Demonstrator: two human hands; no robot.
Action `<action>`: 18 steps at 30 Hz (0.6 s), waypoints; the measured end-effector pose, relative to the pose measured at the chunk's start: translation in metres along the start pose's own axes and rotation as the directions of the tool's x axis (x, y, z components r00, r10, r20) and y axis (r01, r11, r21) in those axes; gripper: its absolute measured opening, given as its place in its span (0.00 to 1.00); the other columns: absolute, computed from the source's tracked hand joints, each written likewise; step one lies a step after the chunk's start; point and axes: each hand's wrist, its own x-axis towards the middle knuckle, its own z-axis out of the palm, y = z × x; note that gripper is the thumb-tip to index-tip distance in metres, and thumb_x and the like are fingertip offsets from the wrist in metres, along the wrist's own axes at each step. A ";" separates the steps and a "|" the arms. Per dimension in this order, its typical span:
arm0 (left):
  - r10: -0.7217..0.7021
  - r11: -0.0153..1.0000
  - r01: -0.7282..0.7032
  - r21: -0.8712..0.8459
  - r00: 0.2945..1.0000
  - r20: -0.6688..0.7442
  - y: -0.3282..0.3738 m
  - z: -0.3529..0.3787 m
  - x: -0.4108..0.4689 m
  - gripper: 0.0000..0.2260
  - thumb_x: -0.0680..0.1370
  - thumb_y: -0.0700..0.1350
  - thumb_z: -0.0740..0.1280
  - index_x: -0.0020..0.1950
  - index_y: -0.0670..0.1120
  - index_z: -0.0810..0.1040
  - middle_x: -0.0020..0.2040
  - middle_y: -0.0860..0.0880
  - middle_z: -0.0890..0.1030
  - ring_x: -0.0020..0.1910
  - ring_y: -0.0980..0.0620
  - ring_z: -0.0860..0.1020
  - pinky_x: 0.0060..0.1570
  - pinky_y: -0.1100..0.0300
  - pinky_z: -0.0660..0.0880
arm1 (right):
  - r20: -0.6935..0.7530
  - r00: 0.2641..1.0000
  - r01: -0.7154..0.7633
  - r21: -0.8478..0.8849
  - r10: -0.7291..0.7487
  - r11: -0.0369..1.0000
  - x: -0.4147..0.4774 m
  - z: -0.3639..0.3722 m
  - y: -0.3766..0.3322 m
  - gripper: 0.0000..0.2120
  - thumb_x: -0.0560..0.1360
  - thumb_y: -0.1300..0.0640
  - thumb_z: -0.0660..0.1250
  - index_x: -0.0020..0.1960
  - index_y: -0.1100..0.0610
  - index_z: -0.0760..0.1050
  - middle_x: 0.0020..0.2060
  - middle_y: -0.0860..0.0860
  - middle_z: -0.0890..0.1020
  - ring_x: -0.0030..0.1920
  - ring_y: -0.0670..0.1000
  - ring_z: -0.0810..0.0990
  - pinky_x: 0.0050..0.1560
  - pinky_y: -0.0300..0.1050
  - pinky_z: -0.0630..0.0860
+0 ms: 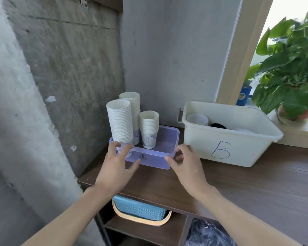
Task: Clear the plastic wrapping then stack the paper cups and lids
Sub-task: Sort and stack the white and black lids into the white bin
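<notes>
Holding three cup stacks (pixel 121 121), the purple tray (pixel 169 139) sits mid-frame; left hand (pixel 117 162) and right hand (pixel 187 162) spread their fingers at its near corners; the white bin (pixel 220 139) holds lids (pixel 197 119).

Three nested stacks of white paper cups (pixel 122 121), two tall and one short, stand upright in a translucent purple plastic box (pixel 155 161) on the counter (pixel 238 183).

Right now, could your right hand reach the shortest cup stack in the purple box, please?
Probably yes: the right hand is at the purple box rim, and nothing stands between it and the shortest cup stack.
</notes>
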 end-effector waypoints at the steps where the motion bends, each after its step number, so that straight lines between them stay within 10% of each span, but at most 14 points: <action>1: 0.014 1.000 -0.014 0.011 1.000 0.010 -0.003 0.003 0.004 0.22 0.73 0.51 0.74 0.66 0.55 0.74 0.67 0.43 0.65 0.62 0.41 0.74 0.56 0.52 0.77 | -0.008 1.000 -0.004 -0.003 0.004 1.000 0.003 0.003 0.001 0.12 0.73 0.49 0.71 0.51 0.51 0.70 0.48 0.46 0.75 0.41 0.46 0.78 0.43 0.47 0.78; 18: 0.074 0.995 -0.083 0.059 0.988 0.133 -0.026 0.033 0.078 0.27 0.76 0.53 0.70 0.74 0.56 0.67 0.71 0.45 0.59 0.64 0.44 0.71 0.60 0.55 0.76 | -0.127 0.982 -0.158 -0.154 0.139 0.975 0.065 0.045 0.002 0.23 0.79 0.49 0.62 0.70 0.56 0.64 0.40 0.55 0.82 0.43 0.57 0.80 0.42 0.50 0.77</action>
